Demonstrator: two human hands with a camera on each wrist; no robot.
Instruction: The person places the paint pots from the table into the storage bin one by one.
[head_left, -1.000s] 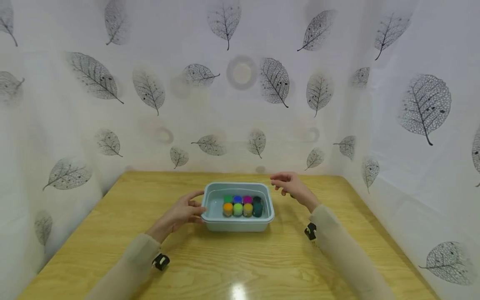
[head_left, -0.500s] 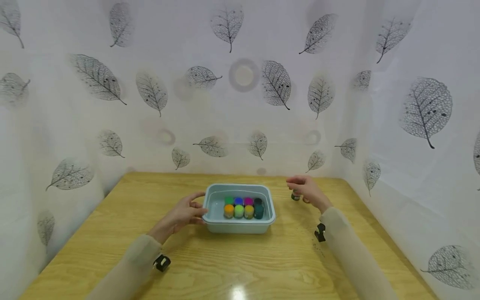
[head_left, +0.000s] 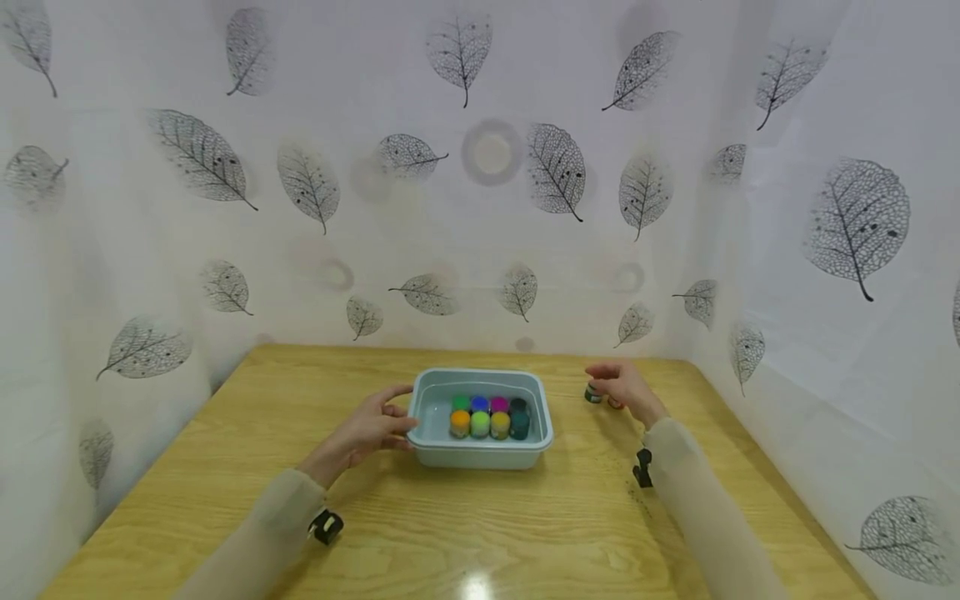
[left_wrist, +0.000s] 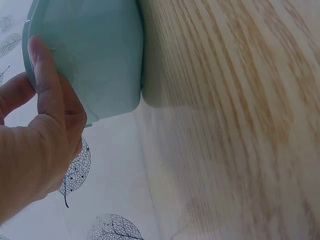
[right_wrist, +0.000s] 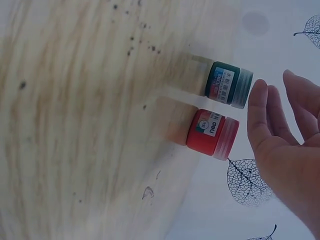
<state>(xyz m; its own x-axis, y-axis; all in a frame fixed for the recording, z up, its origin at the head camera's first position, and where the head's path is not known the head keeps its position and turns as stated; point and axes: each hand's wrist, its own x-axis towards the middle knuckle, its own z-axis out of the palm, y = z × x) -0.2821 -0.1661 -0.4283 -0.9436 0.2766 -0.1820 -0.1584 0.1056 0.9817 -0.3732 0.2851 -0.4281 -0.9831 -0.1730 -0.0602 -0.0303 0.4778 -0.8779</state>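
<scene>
A light blue plastic box [head_left: 480, 458] stands on the wooden table, with several small paint jars [head_left: 480, 423] with coloured lids inside. My left hand [head_left: 371, 429] holds the box's left end at the rim; in the left wrist view its thumb lies against the pale wall [left_wrist: 107, 65]. To the right of the box, my right hand [head_left: 628, 390] hovers over two paint jars, one dark green [right_wrist: 220, 82] and one red [right_wrist: 204, 131], both upright on the table. Its fingertips are just above the green jar's clear lid, apart from it in the right wrist view.
The wooden table [head_left: 480, 517] ends at a white curtain [head_left: 480, 233] printed with leaves, which hangs behind and along both sides. Small dark specks [right_wrist: 145, 25] dot the table near the jars.
My right hand has moved right from beside the box and come down over the two jars, which it partly covers. My left hand still holds the box, which stays in place.
</scene>
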